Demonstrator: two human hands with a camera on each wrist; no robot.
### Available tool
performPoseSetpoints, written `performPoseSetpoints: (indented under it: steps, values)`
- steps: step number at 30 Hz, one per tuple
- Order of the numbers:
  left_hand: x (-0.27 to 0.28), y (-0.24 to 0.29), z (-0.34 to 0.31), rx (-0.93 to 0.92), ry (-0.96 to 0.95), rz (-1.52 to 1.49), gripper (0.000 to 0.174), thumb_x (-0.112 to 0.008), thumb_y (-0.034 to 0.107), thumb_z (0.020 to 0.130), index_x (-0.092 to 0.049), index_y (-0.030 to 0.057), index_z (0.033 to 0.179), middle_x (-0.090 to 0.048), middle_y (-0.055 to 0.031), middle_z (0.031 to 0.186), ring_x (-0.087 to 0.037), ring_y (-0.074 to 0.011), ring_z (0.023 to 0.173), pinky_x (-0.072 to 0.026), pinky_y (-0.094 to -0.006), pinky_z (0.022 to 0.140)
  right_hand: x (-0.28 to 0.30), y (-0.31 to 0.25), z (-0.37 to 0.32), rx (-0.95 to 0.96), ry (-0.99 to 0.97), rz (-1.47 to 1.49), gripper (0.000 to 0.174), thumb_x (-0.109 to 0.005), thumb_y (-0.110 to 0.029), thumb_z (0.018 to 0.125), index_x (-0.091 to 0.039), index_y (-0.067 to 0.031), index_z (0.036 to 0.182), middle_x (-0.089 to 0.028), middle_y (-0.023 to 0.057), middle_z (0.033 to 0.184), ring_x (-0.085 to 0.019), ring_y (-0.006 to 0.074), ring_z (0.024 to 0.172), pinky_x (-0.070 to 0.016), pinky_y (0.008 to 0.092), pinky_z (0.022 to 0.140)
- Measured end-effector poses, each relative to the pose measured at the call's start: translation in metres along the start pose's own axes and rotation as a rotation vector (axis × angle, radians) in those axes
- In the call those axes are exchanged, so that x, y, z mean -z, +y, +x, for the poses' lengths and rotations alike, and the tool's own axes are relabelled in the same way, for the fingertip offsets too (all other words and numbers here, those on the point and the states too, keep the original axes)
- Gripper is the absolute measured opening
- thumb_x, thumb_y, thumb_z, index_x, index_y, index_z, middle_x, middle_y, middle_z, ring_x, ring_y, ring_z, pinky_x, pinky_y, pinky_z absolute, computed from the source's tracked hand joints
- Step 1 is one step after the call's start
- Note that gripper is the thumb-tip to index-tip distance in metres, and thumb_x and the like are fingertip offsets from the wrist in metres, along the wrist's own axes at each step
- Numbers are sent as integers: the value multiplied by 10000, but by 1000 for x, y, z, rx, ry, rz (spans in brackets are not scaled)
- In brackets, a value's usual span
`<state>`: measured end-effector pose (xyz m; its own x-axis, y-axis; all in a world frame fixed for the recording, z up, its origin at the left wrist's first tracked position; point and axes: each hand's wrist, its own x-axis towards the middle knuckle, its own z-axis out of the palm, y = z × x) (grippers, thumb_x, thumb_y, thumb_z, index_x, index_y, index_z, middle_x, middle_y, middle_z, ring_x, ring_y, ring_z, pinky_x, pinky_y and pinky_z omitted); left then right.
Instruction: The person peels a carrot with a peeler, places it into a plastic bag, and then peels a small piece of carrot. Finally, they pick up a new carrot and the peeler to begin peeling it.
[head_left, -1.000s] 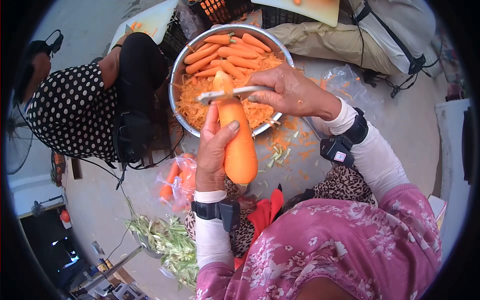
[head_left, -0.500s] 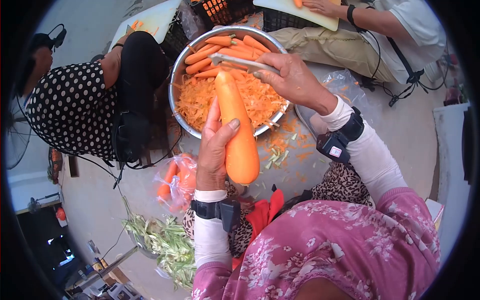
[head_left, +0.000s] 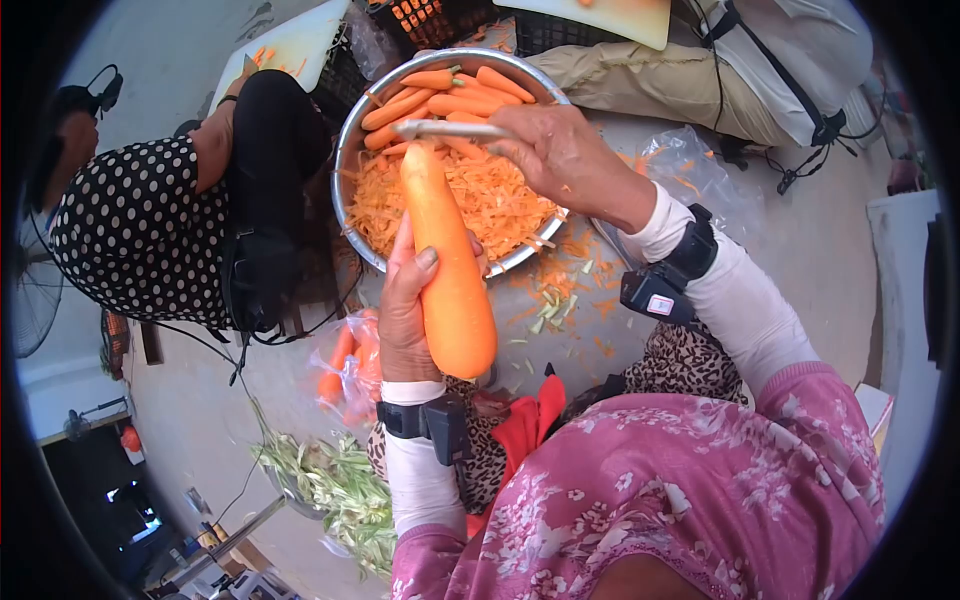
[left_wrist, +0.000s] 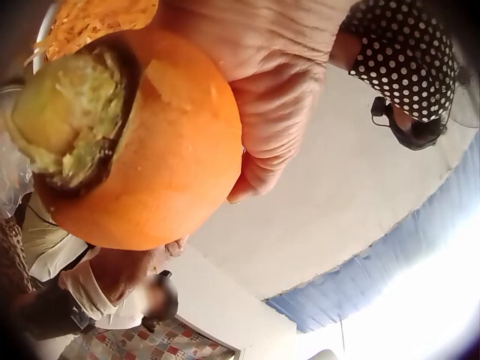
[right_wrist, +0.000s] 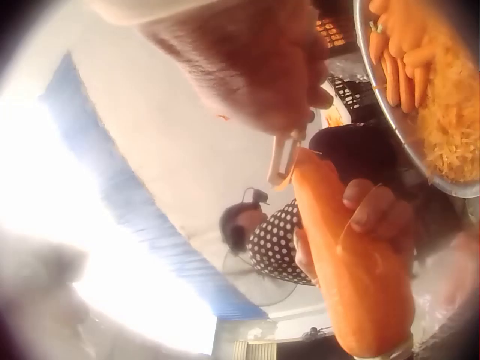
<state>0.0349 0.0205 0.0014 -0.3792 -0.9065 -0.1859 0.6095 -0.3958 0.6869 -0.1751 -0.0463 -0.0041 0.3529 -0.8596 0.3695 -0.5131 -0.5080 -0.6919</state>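
Observation:
A large orange carrot point(head_left: 452, 290) rests tilted in my left hand point(head_left: 404, 315), thumb on its near face and fingers behind it. Its stem end, greenish with a dark ring, faces the left wrist camera as a broad carrot end point(left_wrist: 161, 150). My right hand point(head_left: 575, 160) grips a peeler point(head_left: 450, 129), whose head is close by the carrot's narrow tip. In the right wrist view the peeler head point(right_wrist: 283, 159) sits right at that tip. Beneath both hands stands a steel basin point(head_left: 345, 190) with whole carrots point(head_left: 470, 105) and a heap of orange peelings point(head_left: 480, 200).
A plastic bag of carrots point(head_left: 350, 365) and a pile of pale green leaves point(head_left: 340, 490) lie on the floor at left. Peel scraps point(head_left: 570, 285) litter the ground by the basin. Two people sit opposite, with cutting boards point(head_left: 640, 18) on black crates point(head_left: 545, 35).
The peeler has lifted off the carrot's upper part, gone out past its tip, then come back close to it. The carrot and left hand have shifted slightly left.

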Motion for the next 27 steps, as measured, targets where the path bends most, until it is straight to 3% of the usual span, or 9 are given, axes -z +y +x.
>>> performPoseSetpoints:
  steps: [2,4,9,11,12,16,21,26,27]
  values:
    - [-10,-3,-2,-20,-25,8,706,-665,194,740,-339,35,1346,-571,-149,932,-604,-202,795,-535,-292,677,-5,15,0,-47,229,-319,122,-598,-126,833,-605,-25,900,-580,155,735,-522,295,653,-422,345,582]
    - [-14,-1,-3,-11,-26,2,771,-665,192,740,-287,38,1395,-562,-154,947,-597,-208,825,-529,-315,729,3,6,3,-82,228,-202,127,-601,-128,833,-612,-26,909,-578,152,732,-532,278,652,-427,344,589]
    - [-8,4,-2,-7,78,80,727,-653,174,754,-311,36,1380,-568,-148,964,-604,-205,834,-534,-302,721,11,-13,0,-128,91,104,155,-608,-138,835,-622,-21,936,-585,134,725,-555,225,648,-440,333,610]
    - [-6,4,-1,-7,84,84,710,-646,160,760,-318,37,1378,-570,-145,971,-607,-204,836,-536,-298,719,10,-19,-1,-6,-54,173,181,-605,-147,829,-624,-13,949,-593,109,715,-559,195,646,-442,326,615]
    - [-4,3,1,-5,88,108,694,-640,146,766,-324,40,1375,-573,-144,972,-610,-203,833,-538,-294,718,15,-23,0,5,-173,147,187,-595,-146,832,-621,-10,957,-597,105,714,-572,207,652,-449,330,622]
    - [-5,1,1,19,44,125,666,-626,119,779,-332,47,1373,-578,-139,974,-618,-202,829,-545,-296,721,10,-15,-2,7,-157,168,162,-575,-137,839,-608,-9,933,-588,129,714,-580,276,660,-442,369,610]
    - [-10,-2,4,45,30,41,678,-631,123,775,-328,48,1377,-577,-131,978,-621,-201,838,-550,-303,717,-4,0,6,113,252,-128,107,-585,-91,827,-581,-8,895,-550,187,706,-533,397,677,-414,432,591]
    - [-11,-8,-1,13,56,53,709,-642,139,768,-310,48,1388,-575,-146,960,-619,-214,834,-547,-316,728,-7,2,-1,-12,226,10,144,-599,-115,831,-575,-29,944,-554,194,738,-552,391,710,-425,438,599]
    - [-13,-9,-5,-25,22,93,713,-643,156,770,-306,49,1389,-573,-151,962,-616,-219,826,-544,-322,734,-9,9,2,-85,223,-177,141,-596,-121,832,-580,-24,933,-561,193,727,-561,379,691,-431,425,592]
